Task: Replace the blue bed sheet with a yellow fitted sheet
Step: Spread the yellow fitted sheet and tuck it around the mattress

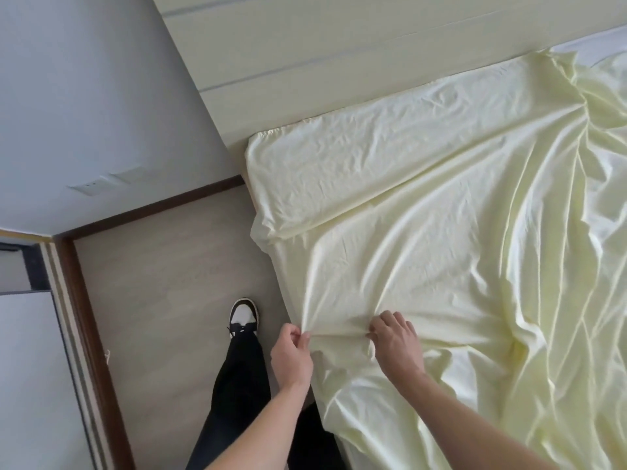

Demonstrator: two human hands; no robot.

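Pale headboard (339,62) is backing the bed, where the yellow fitted sheet (441,232) is lying, hooked over the corner nearest it. Left hand (291,354) and right hand (395,344) are pinching its side edge; tucking downward likely comes next.

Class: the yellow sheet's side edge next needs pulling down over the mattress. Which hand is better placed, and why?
The left hand: it pinches the yellow sheet right at the bed's side edge. The right hand grips cloth further in, on top.
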